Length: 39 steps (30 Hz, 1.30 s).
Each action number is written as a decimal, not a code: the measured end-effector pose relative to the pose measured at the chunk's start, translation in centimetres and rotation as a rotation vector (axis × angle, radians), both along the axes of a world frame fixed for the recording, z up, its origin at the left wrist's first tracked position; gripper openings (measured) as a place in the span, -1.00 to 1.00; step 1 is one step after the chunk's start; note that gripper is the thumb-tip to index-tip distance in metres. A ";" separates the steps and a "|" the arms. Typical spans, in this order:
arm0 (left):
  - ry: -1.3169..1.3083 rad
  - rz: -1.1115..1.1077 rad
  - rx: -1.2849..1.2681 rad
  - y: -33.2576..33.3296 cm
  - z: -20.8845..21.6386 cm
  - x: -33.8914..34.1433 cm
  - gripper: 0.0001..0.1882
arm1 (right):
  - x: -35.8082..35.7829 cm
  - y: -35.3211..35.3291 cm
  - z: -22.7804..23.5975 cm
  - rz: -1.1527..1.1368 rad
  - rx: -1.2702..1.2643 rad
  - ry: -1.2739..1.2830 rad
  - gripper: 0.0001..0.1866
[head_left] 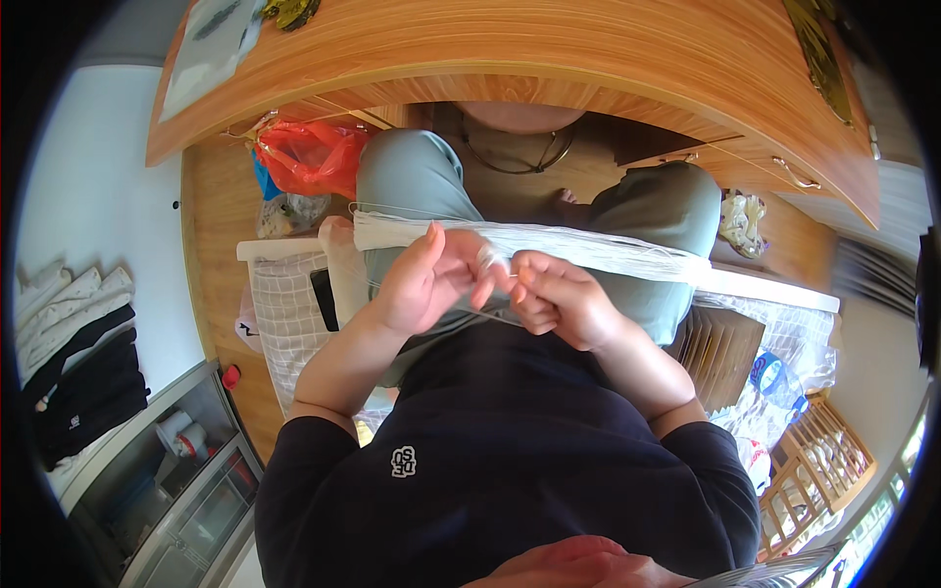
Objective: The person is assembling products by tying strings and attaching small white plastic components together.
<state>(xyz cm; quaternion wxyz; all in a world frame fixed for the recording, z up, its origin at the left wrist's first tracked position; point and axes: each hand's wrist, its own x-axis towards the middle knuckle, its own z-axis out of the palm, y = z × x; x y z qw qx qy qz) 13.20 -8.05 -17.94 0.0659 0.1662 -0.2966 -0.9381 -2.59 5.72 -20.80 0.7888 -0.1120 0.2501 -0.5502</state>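
The person sits with a long bundle of white string (pixel 588 250) lying across both knees, under the wooden worktop (pixel 549 49). The left hand (pixel 426 279) and the right hand (pixel 559 299) are both closed, pinching thin strands near the middle of the bundle. It looks like a strand is being tied or pulled free. The next move needs a gentle, steady pull. I count two hands, one bundle and one red bag (pixel 309 157).

We see a curved wooden desk (pixel 588 49) above, a crumpled red plastic bag (pixel 312 155) beneath its left end, folded black and white clothes (pixel 78 363) far left, and a slatted wooden crate (pixel 818 461) lower right.
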 end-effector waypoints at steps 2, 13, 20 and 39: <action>0.055 -0.126 -0.404 -1.3 -1.3 0.6 -0.65 | -0.5 0.0 0.4 -0.086 -0.016 -0.023 -0.70; 0.357 -0.071 -0.456 -1.1 -2.0 0.2 -0.48 | 0.1 0.8 0.0 -0.115 -0.080 -0.112 -0.76; 0.300 -0.138 -0.363 -0.1 0.2 0.7 -0.39 | 0.5 1.2 0.2 -0.040 0.000 0.015 -0.72; 0.100 0.001 -1.024 1.0 1.3 -0.2 -0.36 | 1.2 1.6 -0.6 0.005 -0.024 0.135 -0.81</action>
